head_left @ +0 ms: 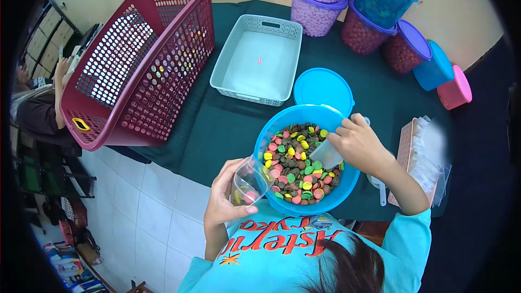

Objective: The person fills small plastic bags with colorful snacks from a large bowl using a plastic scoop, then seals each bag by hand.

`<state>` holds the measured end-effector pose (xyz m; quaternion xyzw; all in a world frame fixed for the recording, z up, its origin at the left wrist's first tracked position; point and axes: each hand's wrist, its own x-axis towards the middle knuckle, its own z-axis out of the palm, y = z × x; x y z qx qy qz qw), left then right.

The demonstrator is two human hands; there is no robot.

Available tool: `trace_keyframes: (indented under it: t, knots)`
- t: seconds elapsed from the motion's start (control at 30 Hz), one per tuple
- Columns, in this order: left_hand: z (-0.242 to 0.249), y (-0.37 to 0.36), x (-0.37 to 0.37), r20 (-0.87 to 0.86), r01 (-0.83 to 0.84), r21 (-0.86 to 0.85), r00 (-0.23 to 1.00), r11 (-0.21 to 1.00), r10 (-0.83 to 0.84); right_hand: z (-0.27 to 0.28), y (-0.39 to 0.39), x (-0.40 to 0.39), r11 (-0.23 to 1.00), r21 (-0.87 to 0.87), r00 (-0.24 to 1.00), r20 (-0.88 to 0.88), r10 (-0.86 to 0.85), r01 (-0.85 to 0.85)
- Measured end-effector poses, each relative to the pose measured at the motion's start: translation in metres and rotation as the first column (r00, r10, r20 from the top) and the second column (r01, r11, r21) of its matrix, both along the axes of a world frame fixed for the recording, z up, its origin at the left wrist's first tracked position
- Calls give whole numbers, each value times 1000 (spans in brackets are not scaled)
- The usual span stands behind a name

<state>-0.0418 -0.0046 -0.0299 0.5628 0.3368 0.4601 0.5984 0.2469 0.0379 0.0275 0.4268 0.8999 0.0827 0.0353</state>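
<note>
A round blue tub (353, 184) stands at the table's front edge. Inside is a mix of small round candies or snacks (304, 179) in pink, green, yellow and brown. My left hand (218, 195) is wrapped round a clear plastic cup (252, 179), which leans towards the tub's left rim with a few pieces in it. Over the tub's right side, my right hand (355, 142) grips a translucent scoop (326, 155), whose blade end is down among the pieces. The scoop's handle is mostly hidden by my fingers. Behind the tub lies a blue lid (324, 89).
A tall maroon basket (141, 97) and a pale grey tray (222, 78) are at the left and back. Several lidded tubs (369, 30) line the back right. A pink basket (406, 146) holds plastic bags (426, 157). Another person (40, 119) is at far left.
</note>
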Motion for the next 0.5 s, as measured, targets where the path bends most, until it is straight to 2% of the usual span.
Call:
trace_keyframes:
  t: [0.13,0.2,0.33,0.5]
  knots:
    - [-3,0,4,14,-16,-30,1000,999,16,-5,-5,2,995,-93,994,-99,33,-43]
    - [-2,0,4,12,-17,-26,1000,1000,17,-9,-4,1,989,-145,980,-197,-6,-23]
    - [-1,0,4,11,-22,-8,1000,1000,22,-30,-6,-11,989,-147,974,-223,-35,2]
    - [-5,-1,5,10,-39,-25,999,999,39,-45,-5,-25,990,-144,928,-368,-57,3]
